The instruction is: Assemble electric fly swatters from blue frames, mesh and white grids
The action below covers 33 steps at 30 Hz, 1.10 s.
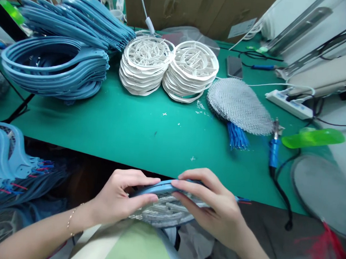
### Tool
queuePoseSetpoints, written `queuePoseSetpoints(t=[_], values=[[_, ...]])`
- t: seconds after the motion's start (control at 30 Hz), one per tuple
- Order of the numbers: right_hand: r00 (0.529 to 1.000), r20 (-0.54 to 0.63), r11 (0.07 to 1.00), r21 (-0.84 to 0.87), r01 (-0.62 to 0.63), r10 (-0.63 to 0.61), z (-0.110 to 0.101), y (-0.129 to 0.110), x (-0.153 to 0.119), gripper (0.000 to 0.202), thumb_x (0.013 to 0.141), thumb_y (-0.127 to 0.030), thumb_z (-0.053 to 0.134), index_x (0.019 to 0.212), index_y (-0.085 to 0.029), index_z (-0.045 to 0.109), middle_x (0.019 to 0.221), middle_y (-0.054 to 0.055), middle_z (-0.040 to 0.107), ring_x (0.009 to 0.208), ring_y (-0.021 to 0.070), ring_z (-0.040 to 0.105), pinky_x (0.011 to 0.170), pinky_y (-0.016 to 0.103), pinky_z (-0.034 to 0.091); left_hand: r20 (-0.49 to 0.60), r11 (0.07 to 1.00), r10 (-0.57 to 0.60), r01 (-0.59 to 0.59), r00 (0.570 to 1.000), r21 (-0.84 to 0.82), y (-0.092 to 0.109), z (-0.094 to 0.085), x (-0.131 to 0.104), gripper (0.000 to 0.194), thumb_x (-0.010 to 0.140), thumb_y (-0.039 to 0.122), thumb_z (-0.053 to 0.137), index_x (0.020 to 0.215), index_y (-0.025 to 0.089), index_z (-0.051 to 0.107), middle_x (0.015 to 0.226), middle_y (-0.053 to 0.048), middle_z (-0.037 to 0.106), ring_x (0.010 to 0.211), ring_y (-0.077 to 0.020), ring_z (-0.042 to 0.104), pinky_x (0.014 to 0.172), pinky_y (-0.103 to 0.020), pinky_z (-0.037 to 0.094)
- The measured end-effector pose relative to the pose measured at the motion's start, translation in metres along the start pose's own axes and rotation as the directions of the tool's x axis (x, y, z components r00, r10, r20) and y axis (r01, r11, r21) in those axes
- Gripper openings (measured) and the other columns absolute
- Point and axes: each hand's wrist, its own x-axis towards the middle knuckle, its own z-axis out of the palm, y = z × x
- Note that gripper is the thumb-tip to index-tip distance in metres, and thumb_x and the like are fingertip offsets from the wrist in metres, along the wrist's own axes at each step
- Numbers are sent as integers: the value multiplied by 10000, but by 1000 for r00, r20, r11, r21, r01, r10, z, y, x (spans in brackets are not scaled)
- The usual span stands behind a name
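A blue mosquito swatter frame [162,186] with grey metal mesh inside is held on edge close to my body. My left hand [122,194] pinches its rim between thumb and fingers on the left. On the right, my right hand [210,198] grips the same rim, the fingertips of both hands nearly meeting at the top. Short blue and red wires [245,200] stick out past my right hand. The lower part of the frame is partly hidden by my hands and lap.
Stacked blue frames [56,67] fill the back left, beside two piles of white rings [146,65]. Grey mesh sheets [239,102] with blue wires lie right of centre. A soldering iron [273,151] stands near a green fan-like piece [313,139], a power strip [288,103] and a phone [234,67].
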Motion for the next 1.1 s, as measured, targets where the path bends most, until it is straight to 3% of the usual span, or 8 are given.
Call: queuePoseSetpoints(t=[0.2, 0.4, 0.53, 0.63, 0.73, 0.87, 0.97, 1.1], values=[[989, -98, 994, -25, 111, -113, 11, -4, -2, 412, 839, -21, 697, 1194, -230, 707, 954, 58, 705, 853, 169, 656, 700, 296, 563, 158, 933, -242, 274, 957, -231, 3, -2, 12, 166, 858, 297, 736, 975, 221, 826, 963, -89, 785, 815, -182, 714, 688, -225, 536], [975, -149, 985, -80, 155, -166, 20, -9, -8, 435, 850, -27, 689, 1237, -226, 690, 902, 33, 740, 816, 157, 673, 718, 293, 597, 377, 764, -428, 552, 821, -334, -8, -8, 22, 211, 764, 360, 816, 928, 226, 829, 727, -40, 751, 585, -99, 590, 538, -177, 436], [975, -176, 990, -57, 130, -138, 26, -7, -12, 429, 845, -16, 695, 1226, -214, 694, 890, 33, 740, 818, 156, 665, 715, 295, 596, 376, 754, -460, 577, 805, -314, -9, -8, 21, 219, 752, 369, 820, 902, 210, 833, 718, -46, 752, 612, -125, 623, 585, -203, 484], [975, -207, 996, -20, 82, -84, 29, -4, -12, 448, 837, -11, 706, 1218, -245, 702, 881, 26, 729, 817, 155, 658, 694, 296, 579, 244, 854, -415, 468, 876, -228, -2, -2, 14, 205, 839, 363, 744, 907, 191, 832, 778, -68, 766, 673, -161, 677, 616, -229, 519], [974, -226, 1000, 4, 26, -25, 31, -1, -11, 411, 829, -33, 722, 1166, -267, 733, 865, 30, 704, 811, 160, 659, 659, 288, 554, 39, 991, -106, 102, 994, 87, 4, 4, 6, 216, 919, 306, 670, 1037, 179, 799, 940, -93, 768, 807, -182, 706, 726, -260, 553], [983, -186, 1000, 24, 0, 4, 25, 1, -8, 421, 849, -53, 701, 1192, -295, 725, 868, 29, 681, 794, 156, 655, 664, 286, 538, 126, 775, 283, -304, 951, 553, 6, 6, 5, 219, 958, 234, 615, 1109, 132, 735, 857, -84, 727, 729, -171, 655, 646, -266, 530], [994, -48, 994, 53, -99, 101, 9, 5, -5, 456, 870, -184, 736, 1308, -281, 658, 936, 51, 668, 839, 173, 650, 711, 291, 555, 248, 666, 309, -394, 918, 634, 6, 0, 11, 239, 997, 224, 533, 1056, 88, 720, 752, -64, 664, 637, -161, 591, 538, -263, 451], [956, 131, 962, 51, -270, 262, -12, 12, -4, 355, 922, -285, 688, 1274, -238, 667, 1002, 75, 665, 888, 181, 644, 723, 268, 544, 269, 788, 221, -334, 937, 517, 9, -9, 18, 222, 987, 208, 552, 1066, 97, 728, 764, -54, 656, 641, -143, 577, 560, -254, 429]])
